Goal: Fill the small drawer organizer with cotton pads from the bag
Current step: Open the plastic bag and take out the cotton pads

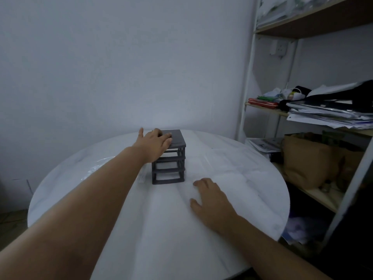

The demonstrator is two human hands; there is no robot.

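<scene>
Nearest, the right hand (212, 201) lies flat and empty on the round white table (242, 178), probably as a brace. Farther off, the left hand (155, 144) rests loosely spread fingers on top of the small dark grey plastic drawer organizer (169, 168) at mid-table, likely steadying it. Crumpled clear plastic at the left is perhaps the bag (94, 166); no pads show.
</scene>
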